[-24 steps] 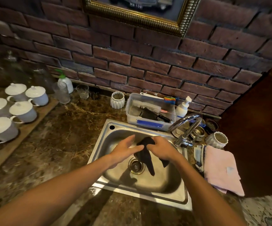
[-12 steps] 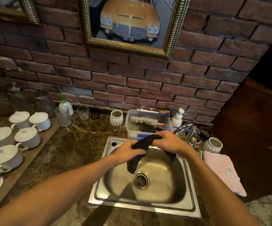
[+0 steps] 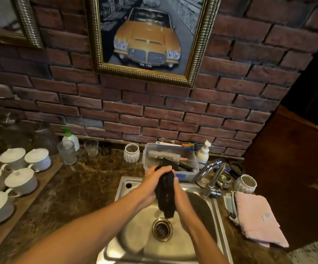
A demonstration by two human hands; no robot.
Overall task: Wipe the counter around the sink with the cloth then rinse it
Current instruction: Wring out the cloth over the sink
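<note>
A dark, bunched cloth (image 3: 166, 195) hangs over the steel sink (image 3: 127, 189), above the drain (image 3: 162, 229). My left hand (image 3: 155, 182) grips its upper part from the left. My right hand (image 3: 182, 204) presses against it from the right, fingers wrapped on the lower part. The cloth is squeezed between both hands and its tail dangles toward the drain. The chrome faucet (image 3: 211, 174) stands at the sink's back right corner; no water is visibly running. Brown marble counter (image 3: 74, 187) surrounds the sink.
A clear plastic tub with brushes (image 3: 170, 162) sits behind the sink. A folded pink towel (image 3: 257, 218) lies right of the sink. White lidded cups (image 3: 21, 180) stand on a wooden board at left. Glasses (image 3: 67, 152), soap bottles and ribbed white pots (image 3: 131, 152) line the brick wall.
Both hands lifted the cloth from low in the basin and came together, bunching it vertically between them. The camera tilted upward, showing more of the wall picture.
</note>
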